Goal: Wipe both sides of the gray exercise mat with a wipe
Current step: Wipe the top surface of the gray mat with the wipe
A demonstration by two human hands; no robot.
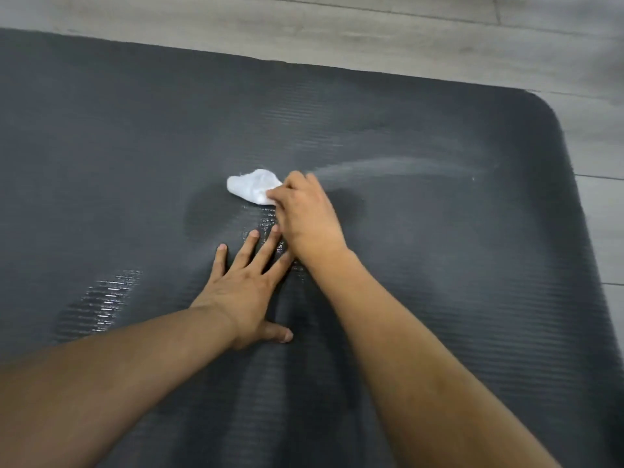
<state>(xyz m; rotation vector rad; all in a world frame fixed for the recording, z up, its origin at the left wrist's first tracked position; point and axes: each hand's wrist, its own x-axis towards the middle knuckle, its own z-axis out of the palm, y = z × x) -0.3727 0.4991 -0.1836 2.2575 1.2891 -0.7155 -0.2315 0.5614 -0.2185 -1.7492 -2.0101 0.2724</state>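
Mat (439,265) lies flat on the wood floor (405,28), ribbed side up, and runs under both your hands; its rounded corner (540,103) is far right of the fingers. Your right hand (305,211) has its fingers (293,179) curled and clamped on the white wipe (253,185), which bunches out just left of the fingertips and touches the mat. Your left hand (246,285) is flat, its fingers spread apart, pressing the mat just below the wipe. A pale streak (388,165) runs right from the right fingers. Judgement: the wipe is light, soft and probably damp, so keep it wadded in a firm pinch. The mat looks like thick foam, soft, floppy and grippy rather than slick, and light for its size. For the flip, take it at an edge or that corner.
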